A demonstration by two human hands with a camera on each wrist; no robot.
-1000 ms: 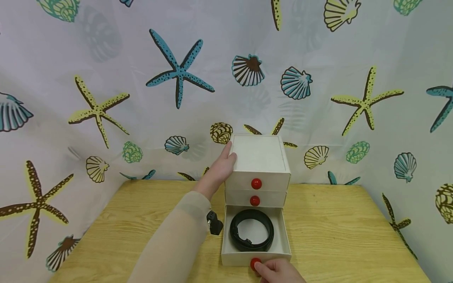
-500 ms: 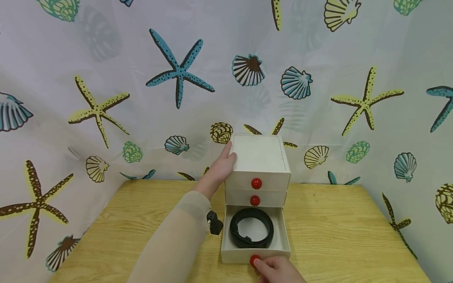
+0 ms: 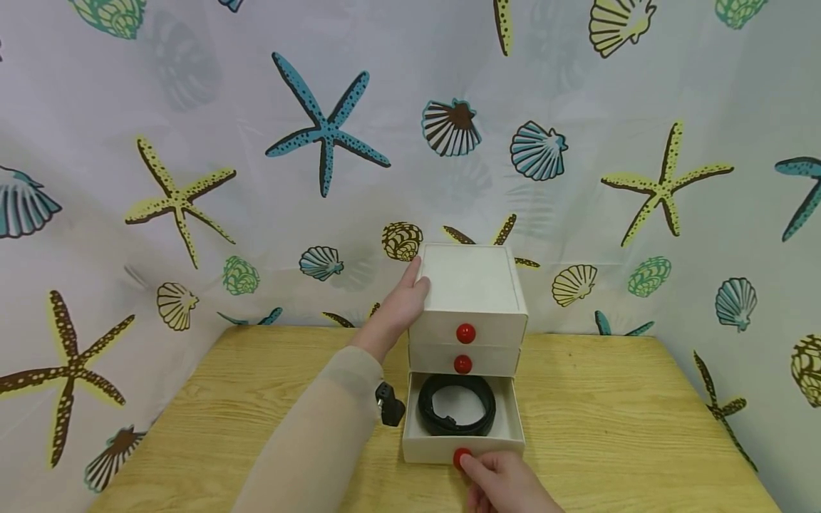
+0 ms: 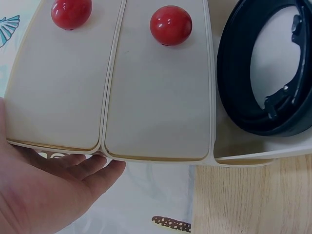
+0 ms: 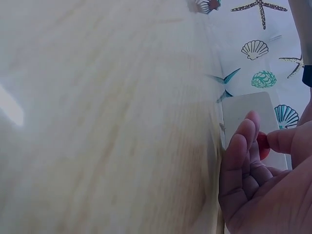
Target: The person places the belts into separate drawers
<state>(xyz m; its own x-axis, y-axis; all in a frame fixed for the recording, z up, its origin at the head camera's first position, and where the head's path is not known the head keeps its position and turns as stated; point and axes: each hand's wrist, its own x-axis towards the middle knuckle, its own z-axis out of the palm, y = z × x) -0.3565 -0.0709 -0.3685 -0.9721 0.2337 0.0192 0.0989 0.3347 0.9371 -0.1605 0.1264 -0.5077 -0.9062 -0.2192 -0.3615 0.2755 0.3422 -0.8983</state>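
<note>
A small white chest of drawers point(image 3: 471, 278) stands on the table with its bottom drawer point(image 3: 462, 450) pulled out. Inside that drawer lies a coiled black belt point(image 3: 427, 410), with its buckle end showing in the left wrist view. My left hand point(image 3: 399, 306) rests along the chest's upper left side, thumb over the top edge; in the left wrist view its fingers point(image 4: 100, 175) lie along the side wall. With thumb and fingers, my right hand point(image 3: 507, 481) pinches the red knob point(image 3: 459, 456) of the bottom drawer. The right wrist view shows the knob partly hidden by the fingers.
Two upper drawers are closed, each with a red knob; the top knob point(image 3: 465, 333) sits above the middle knob point(image 3: 462, 364). The wooden table point(image 3: 616, 413) extends to both sides. Behind it hangs a white curtain point(image 3: 398, 192) printed with starfish and shells.
My right hand has moved forward with the knob, and the bottom drawer has slid partway inward with the belt in it. The left hand stays put.
</note>
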